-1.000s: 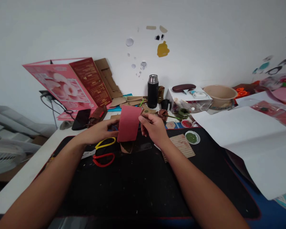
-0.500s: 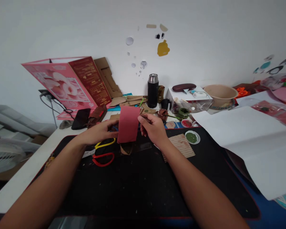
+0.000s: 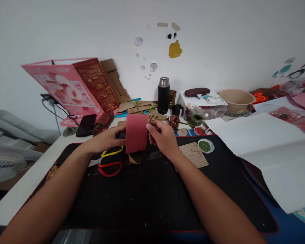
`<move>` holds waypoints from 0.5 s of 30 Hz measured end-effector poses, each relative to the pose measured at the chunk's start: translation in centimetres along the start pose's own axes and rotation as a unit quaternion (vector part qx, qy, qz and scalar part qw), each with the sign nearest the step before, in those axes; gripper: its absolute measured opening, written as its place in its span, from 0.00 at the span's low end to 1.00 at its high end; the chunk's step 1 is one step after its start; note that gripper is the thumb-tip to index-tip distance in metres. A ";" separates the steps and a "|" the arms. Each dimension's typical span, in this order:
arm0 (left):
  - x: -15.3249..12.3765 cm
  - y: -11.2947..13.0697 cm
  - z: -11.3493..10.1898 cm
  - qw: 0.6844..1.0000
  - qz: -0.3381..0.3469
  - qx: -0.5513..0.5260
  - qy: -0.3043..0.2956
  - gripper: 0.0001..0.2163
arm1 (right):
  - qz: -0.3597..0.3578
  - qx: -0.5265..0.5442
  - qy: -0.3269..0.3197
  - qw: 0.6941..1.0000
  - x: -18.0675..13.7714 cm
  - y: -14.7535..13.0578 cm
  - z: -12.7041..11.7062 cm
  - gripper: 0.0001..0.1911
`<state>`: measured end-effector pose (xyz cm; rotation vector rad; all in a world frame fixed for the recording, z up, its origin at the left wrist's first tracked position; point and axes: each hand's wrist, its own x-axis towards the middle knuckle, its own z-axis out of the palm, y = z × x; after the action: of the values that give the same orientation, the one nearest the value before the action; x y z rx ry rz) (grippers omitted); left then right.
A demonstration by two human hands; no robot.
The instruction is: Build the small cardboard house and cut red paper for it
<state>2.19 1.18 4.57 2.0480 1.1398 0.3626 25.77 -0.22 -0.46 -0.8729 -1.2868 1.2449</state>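
Both hands hold a red rectangular card (image 3: 136, 133) upright above the black mat (image 3: 147, 196). My left hand (image 3: 105, 139) grips its left edge, fingers closed behind it. My right hand (image 3: 163, 137) pinches the upper right edge, with a thin brown stick also between its fingers. Under the card lie a small brown cardboard piece (image 3: 135, 158) and a clear plastic strip (image 3: 154, 156). Scissors with yellow and red handles (image 3: 109, 160) lie just below my left hand.
A corrugated cardboard piece (image 3: 194, 154) and a dish of green paint (image 3: 205, 146) sit right of my right hand. Behind are a black flask (image 3: 163, 95), paint pots (image 3: 199, 130), a white box (image 3: 204, 103), a tan bowl (image 3: 236, 99). Large white paper (image 3: 271, 152) covers the right; a pink box (image 3: 66, 88) leans at left.
The card has been turned slightly more upright and squarer to me. My right hand's fingers have shifted a little along its top right edge. The view has tilted slightly.
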 end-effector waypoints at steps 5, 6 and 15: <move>0.1 0.0 0.2 1.000 -0.004 -0.010 -0.006 0.27 | -0.008 -0.013 0.001 1.000 0.0 0.1 0.0 0.15; 0.1 0.0 0.2 1.000 -0.007 -0.013 -0.007 0.27 | -0.009 -0.015 0.001 1.000 0.0 0.1 0.0 0.15; 0.1 0.3 0.2 0.998 -0.009 -0.054 -0.017 0.29 | -0.019 -0.028 0.008 0.999 -0.1 0.2 0.0 0.15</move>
<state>2.45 1.07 4.64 1.9422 1.0946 0.3712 25.78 -0.32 -0.68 -0.8923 -1.3254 1.1755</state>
